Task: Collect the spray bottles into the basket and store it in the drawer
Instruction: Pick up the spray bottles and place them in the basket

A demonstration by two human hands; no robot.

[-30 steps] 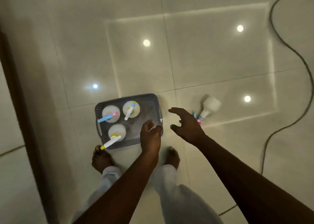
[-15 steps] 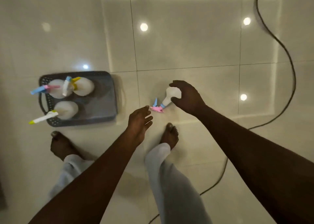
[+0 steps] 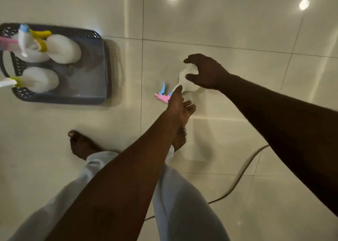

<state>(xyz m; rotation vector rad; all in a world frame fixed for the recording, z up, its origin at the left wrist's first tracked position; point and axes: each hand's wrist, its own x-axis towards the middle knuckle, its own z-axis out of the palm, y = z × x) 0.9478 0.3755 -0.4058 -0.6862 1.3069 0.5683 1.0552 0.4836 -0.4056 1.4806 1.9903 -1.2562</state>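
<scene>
Last spray bottle (image 3: 184,80) lies on its side on the floor (image 3: 237,30), just right of my feet and well apart from the basket (image 3: 102,65). Pink-and-blue trigger head (image 3: 162,95) points left toward the basket, white body toward my right.

Right hand (image 3: 206,72): fingers curled over the fat end of the body, thumb under and index arched over the top. It looks like contact, but I can't tell if the grip is fully closed. Left hand (image 3: 180,103): open, palm up, fingertip touching or just beside the bottle's neck, holding nothing.

Basket is grey perforated plastic and sits on the floor at my left. Three bottles (image 3: 62,48) stand in it, filling the left part. The right half of the tray is free, so there's room for the fourth.

Handling guess:
- Body is translucent white plastic. It looks empty or near empty, so light.
- Thin wall will flex if squeezed hard; smooth and rounded, so it could slip from a loose pinch.
- Best hold is the neck under the trigger head, which is stiff and gives a natural stop for the fingers. Body grip is fine for a short carry.
- Don't lift by the trigger lever; it may actuate or pop.

A cable (image 3: 243,169) lies on the floor to my right, clear of the path to the basket.

Drawer is not in view.
</scene>
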